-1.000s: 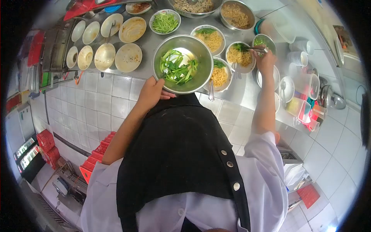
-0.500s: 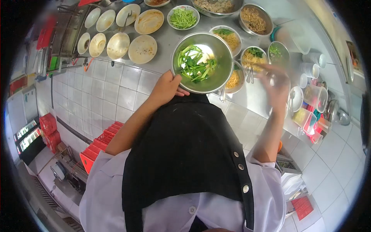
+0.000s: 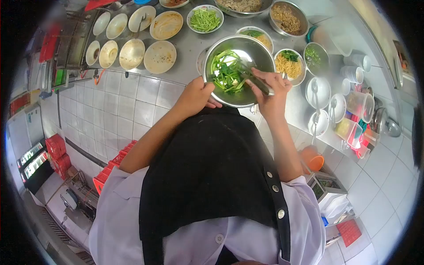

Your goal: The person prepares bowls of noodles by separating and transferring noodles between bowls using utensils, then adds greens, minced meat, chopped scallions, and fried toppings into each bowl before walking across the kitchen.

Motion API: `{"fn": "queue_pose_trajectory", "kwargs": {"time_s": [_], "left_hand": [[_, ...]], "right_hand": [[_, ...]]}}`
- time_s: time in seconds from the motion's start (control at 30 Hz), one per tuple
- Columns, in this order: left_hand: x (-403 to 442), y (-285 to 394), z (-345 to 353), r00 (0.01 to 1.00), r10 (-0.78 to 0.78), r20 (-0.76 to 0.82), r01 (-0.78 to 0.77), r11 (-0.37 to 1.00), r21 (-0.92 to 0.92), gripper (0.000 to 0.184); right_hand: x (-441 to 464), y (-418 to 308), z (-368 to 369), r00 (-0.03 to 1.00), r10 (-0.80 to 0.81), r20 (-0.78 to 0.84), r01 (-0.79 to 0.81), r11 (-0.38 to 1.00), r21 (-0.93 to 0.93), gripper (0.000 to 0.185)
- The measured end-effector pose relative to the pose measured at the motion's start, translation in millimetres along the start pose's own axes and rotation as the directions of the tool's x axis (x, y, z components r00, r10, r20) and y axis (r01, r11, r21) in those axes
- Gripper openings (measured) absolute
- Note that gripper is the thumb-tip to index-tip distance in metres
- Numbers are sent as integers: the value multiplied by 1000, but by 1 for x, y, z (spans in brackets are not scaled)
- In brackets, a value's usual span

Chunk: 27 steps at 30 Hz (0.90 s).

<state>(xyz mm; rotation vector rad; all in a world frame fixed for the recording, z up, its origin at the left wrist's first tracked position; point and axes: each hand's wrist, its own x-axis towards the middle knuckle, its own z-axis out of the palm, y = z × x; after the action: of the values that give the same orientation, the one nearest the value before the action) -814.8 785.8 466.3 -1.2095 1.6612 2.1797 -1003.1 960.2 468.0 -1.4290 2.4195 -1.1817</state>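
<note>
**Now that my right hand (image 3: 273,92) has swung in from beside the noodle bowl (image 3: 298,80), both hands are at the steel bowl (image 3: 258,49)**

Tabletop (image 3: 187,48): flat dull-grey metal. Its near edge sits just past my apron (image 3: 207,172), matte black cloth with round metal snaps (image 3: 281,214) down one side.

Steel bowl: wide, round, thin-rimmed, smooth wall. I've got it over the tabletop's near edge, right in front of the apron. Half a second ago only my left hand (image 3: 196,95) was on it; now the right is over it too, so the work has shifted from the noodle bowl to what's in here.

Stained bowls (image 3: 160,57) off to the left: two rows, pale and glossy, brown smears and specks.

Noodle bowl: white, round, just right of the steel one. Noodles (image 3: 288,68) thin, yellow, tangled, dark leaves (image 3: 289,55) along the far side.

Greens (image 3: 225,73): inside the steel bowl, limp leaves plus short cut stems, loosely heaped. Bright patch beside them; glare or liquid, can't tell.

Tongs (image 3: 261,85), as far as the blur shows: narrow, tips down at the greens. Can't tell if they've pinched any.

Fingers: left clamped on the rim, thumb on top, rest tucked under. Right closed around the tongs.
</note>
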Motion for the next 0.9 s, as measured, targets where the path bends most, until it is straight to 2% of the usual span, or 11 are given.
{"fn": "queue_pose_trajectory", "kwargs": {"time_s": [0.1,0.2,0.3,0.4,0.5,0.6,0.73,0.9], "left_hand": [[4,-6,-2,1000,-2,6,2,1000,-13,35],[5,-6,-1,1000,-7,2,7,1000,-16,35],[7,-7,0,1000,-30,-4,30,999,-25,36],[7,-7,-1,1000,-23,17,23,999,-42,36],[7,-5,1,1000,-7,31,9,998,-59,36],[6,-5,1,1000,-10,15,11,998,-64,37],[8,-9,-1,1000,-6,6,6,997,-80,38],[12,-19,-6,1000,-10,-4,10,996,-94,38]], "right_hand": [[1,-2,-8,1000,2,11,-2,1000,2,32],[1,-8,-14,985,52,162,-42,997,-63,31],[-3,-7,-1,985,44,167,-31,997,-77,31],[-7,-24,10,996,78,45,-72,990,-121,31],[-11,-24,21,997,70,26,-65,983,-170,31],[-16,-19,26,999,41,0,-41,993,-115,27],[-12,-24,-2,998,61,-13,-62,998,-24,25],[-7,-25,-25,999,-37,23,38,998,-43,27]]}}
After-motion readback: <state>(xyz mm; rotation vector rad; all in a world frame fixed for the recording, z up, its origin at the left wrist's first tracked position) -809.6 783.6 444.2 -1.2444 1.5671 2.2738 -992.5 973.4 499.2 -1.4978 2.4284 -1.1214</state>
